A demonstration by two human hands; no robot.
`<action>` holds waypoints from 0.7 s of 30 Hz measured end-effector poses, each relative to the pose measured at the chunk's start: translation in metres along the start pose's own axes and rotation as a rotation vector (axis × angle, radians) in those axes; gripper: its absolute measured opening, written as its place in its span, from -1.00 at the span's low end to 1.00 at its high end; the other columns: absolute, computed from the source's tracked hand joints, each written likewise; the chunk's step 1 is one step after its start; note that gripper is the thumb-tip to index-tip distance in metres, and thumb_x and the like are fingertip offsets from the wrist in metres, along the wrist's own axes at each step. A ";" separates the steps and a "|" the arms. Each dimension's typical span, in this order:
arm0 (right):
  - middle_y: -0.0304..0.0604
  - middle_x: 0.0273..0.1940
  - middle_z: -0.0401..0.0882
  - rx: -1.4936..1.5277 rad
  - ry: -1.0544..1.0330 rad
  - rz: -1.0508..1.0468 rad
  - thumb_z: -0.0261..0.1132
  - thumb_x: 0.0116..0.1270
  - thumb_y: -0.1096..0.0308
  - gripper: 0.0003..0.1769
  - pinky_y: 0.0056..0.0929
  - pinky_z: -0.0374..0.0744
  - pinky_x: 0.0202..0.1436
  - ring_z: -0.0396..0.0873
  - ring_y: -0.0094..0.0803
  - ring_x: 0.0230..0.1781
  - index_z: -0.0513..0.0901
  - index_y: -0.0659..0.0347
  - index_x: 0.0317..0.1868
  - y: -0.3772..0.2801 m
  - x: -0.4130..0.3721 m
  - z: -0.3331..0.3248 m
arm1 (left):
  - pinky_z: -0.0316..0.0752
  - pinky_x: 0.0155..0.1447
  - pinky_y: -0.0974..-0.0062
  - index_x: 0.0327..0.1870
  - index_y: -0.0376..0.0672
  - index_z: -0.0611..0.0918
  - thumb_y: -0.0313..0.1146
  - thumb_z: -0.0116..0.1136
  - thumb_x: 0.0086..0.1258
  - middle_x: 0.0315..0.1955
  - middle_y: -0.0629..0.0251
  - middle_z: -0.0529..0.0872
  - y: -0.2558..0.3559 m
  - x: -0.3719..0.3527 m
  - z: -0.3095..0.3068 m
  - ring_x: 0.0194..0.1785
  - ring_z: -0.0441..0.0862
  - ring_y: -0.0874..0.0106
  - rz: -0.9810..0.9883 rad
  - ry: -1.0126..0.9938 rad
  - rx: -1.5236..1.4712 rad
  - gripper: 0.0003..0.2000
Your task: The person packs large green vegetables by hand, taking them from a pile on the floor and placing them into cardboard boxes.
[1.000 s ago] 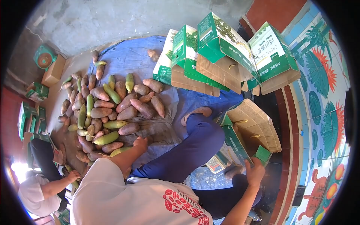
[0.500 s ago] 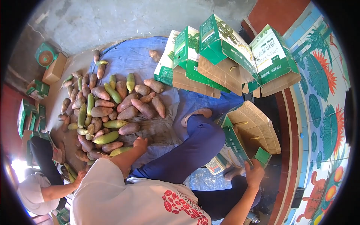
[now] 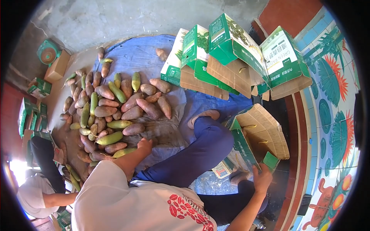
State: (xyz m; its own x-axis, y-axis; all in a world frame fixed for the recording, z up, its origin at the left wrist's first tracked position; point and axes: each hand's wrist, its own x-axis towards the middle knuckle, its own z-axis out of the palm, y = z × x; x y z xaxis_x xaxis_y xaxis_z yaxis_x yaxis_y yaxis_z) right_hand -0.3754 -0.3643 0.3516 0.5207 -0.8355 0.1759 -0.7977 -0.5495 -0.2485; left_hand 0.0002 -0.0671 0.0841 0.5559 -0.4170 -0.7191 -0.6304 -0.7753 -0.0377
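Note:
My left hand [image 3: 144, 146] is closed in a loose fist above the dark sheet, beside the pile, with nothing visible in it. Closest to it are a reddish sweet potato [image 3: 133, 129] and a long green radish [image 3: 124, 152] partly covered by my arm. On my right, an opened green carton [image 3: 243, 145] leans near my leg, its brown flaps spread. My right hand [image 3: 263, 178] grips a small green flap [image 3: 271, 160] at the carton's near corner, thumb and fingers closed around its edge. The carton's contents cannot be made out.
Several open green-and-white cartons [image 3: 283, 63] stand at the back right. Mixed sweet potatoes and green radishes [image 3: 110, 139] cover the left of the blue sheet [image 3: 138, 50]. A co-worker's arm [image 3: 59, 199] is at lower left. A green scale [image 3: 49, 52] sits by the wall.
The view has shifted slightly, while both my hands stay nearly in place. The co-worker's hand, seen beside the radishes before, has gone out of sight behind my sleeve.

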 end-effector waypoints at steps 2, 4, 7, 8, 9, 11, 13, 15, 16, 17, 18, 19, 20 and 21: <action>-0.05 -0.37 0.64 0.000 0.004 -0.003 0.41 0.08 0.30 -0.80 -0.20 0.54 -0.25 0.60 -0.01 -0.34 0.64 0.22 -0.35 0.000 0.001 0.000 | 0.56 0.06 0.33 0.19 -0.05 0.44 -0.32 0.11 0.32 0.10 -0.13 0.43 0.000 0.004 0.002 0.09 0.57 0.05 -0.012 -0.003 0.006 -0.60; -0.05 -0.37 0.64 -0.004 0.003 -0.004 0.41 0.09 0.29 -0.80 -0.20 0.54 -0.25 0.60 0.00 -0.34 0.64 0.22 -0.35 0.000 0.001 0.000 | 0.56 0.07 0.33 0.19 -0.05 0.44 -0.31 0.10 0.33 0.10 -0.13 0.43 0.001 0.003 0.002 0.09 0.57 0.05 -0.016 -0.008 0.024 -0.61; -0.05 -0.37 0.64 -0.003 -0.009 -0.001 0.41 0.09 0.28 -0.79 -0.20 0.54 -0.25 0.60 0.00 -0.34 0.64 0.22 -0.35 0.003 0.001 0.001 | 0.55 0.07 0.32 0.18 -0.05 0.45 -0.30 0.07 0.34 0.10 -0.13 0.43 0.002 0.004 0.000 0.10 0.57 0.05 -0.002 -0.011 0.034 -0.62; -0.01 -0.35 0.64 -0.001 -0.030 0.016 0.40 0.10 0.27 -0.77 -0.19 0.54 -0.23 0.61 0.02 -0.31 0.65 0.23 -0.31 0.003 0.001 0.001 | 0.55 0.07 0.32 0.18 -0.05 0.45 -0.30 0.06 0.35 0.10 -0.13 0.43 0.002 0.004 -0.001 0.10 0.57 0.05 0.007 -0.012 0.035 -0.63; 0.02 -0.33 0.65 0.000 -0.050 0.034 0.39 0.11 0.25 -0.74 -0.18 0.54 -0.21 0.61 0.04 -0.28 0.66 0.24 -0.27 0.004 0.002 0.000 | 0.55 0.07 0.32 0.18 -0.04 0.45 -0.30 0.05 0.35 0.10 -0.13 0.43 0.003 0.006 -0.001 0.10 0.56 0.05 0.003 -0.005 0.032 -0.64; 0.06 -0.31 0.65 0.005 -0.067 0.053 0.38 0.12 0.23 -0.71 -0.18 0.54 -0.18 0.62 0.06 -0.25 0.67 0.26 -0.24 0.005 0.000 0.000 | 0.55 0.07 0.32 0.17 -0.03 0.46 -0.29 0.03 0.37 0.11 -0.14 0.43 0.003 0.008 0.004 0.11 0.56 0.05 -0.005 0.000 0.030 -0.65; 0.06 -0.31 0.66 0.016 -0.050 0.049 0.39 0.12 0.22 -0.71 -0.18 0.54 -0.18 0.62 0.06 -0.25 0.67 0.26 -0.23 0.004 0.001 0.001 | 0.55 0.07 0.31 0.16 -0.02 0.47 -0.29 0.03 0.36 0.10 -0.12 0.45 0.003 0.008 0.003 0.10 0.57 0.05 0.000 0.007 0.047 -0.66; 0.06 -0.30 0.66 0.006 -0.053 0.046 0.39 0.12 0.22 -0.70 -0.18 0.54 -0.17 0.62 0.06 -0.25 0.67 0.26 -0.22 0.006 0.001 0.002 | 0.56 0.06 0.31 0.16 -0.02 0.48 -0.29 0.03 0.36 0.09 -0.11 0.46 0.003 0.005 0.002 0.09 0.58 0.06 -0.002 0.016 0.042 -0.66; 0.06 -0.29 0.66 0.002 -0.057 0.045 0.39 0.12 0.22 -0.70 -0.18 0.54 -0.17 0.62 0.05 -0.24 0.66 0.26 -0.22 0.006 0.001 0.002 | 0.56 0.06 0.30 0.15 -0.01 0.48 -0.29 0.03 0.36 0.08 -0.10 0.47 0.004 0.003 -0.001 0.08 0.59 0.07 -0.006 0.024 0.029 -0.66; 0.06 -0.29 0.66 0.002 -0.065 0.055 0.39 0.12 0.22 -0.69 -0.18 0.54 -0.17 0.62 0.05 -0.24 0.66 0.26 -0.22 0.006 0.001 0.002 | 0.56 0.06 0.30 0.15 -0.01 0.48 -0.29 0.04 0.36 0.08 -0.09 0.48 0.003 0.001 -0.002 0.08 0.59 0.07 -0.012 0.030 0.017 -0.66; 0.06 -0.29 0.66 0.002 -0.076 0.065 0.38 0.12 0.22 -0.69 -0.18 0.54 -0.16 0.62 0.06 -0.23 0.66 0.26 -0.21 0.005 0.000 0.001 | 0.56 0.06 0.30 0.15 -0.02 0.48 -0.30 0.04 0.35 0.07 -0.08 0.49 0.003 -0.002 -0.003 0.07 0.60 0.08 -0.013 0.023 0.021 -0.66; 0.06 -0.28 0.66 0.001 -0.085 0.072 0.38 0.13 0.22 -0.69 -0.18 0.54 -0.15 0.62 0.06 -0.23 0.66 0.27 -0.21 0.004 0.001 0.000 | 0.56 0.06 0.30 0.14 -0.03 0.48 -0.30 0.04 0.35 0.06 -0.07 0.50 0.004 -0.004 -0.005 0.06 0.60 0.09 -0.013 0.017 0.023 -0.67; 0.07 -0.28 0.66 -0.005 -0.081 0.058 0.38 0.13 0.22 -0.69 -0.17 0.54 -0.15 0.62 0.06 -0.23 0.66 0.27 -0.21 0.005 0.001 0.001 | 0.56 0.06 0.30 0.14 -0.03 0.48 -0.30 0.03 0.35 0.05 -0.06 0.51 0.004 -0.004 -0.007 0.06 0.61 0.09 -0.012 0.016 0.023 -0.67; 0.07 -0.28 0.66 -0.012 -0.077 0.046 0.38 0.13 0.23 -0.69 -0.17 0.54 -0.15 0.62 0.06 -0.23 0.66 0.27 -0.20 0.007 0.001 0.002 | 0.56 0.06 0.31 0.14 -0.04 0.47 -0.31 0.03 0.35 0.05 -0.06 0.50 0.003 -0.003 -0.007 0.06 0.61 0.10 -0.005 0.026 0.005 -0.66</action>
State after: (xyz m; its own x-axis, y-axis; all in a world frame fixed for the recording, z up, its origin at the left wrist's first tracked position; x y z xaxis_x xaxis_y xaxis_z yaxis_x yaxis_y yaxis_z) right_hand -0.3798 -0.3688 0.3485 0.5050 -0.8583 0.0906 -0.8246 -0.5108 -0.2431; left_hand 0.0003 -0.0718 0.0903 0.5731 -0.4249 -0.7007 -0.6300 -0.7753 -0.0451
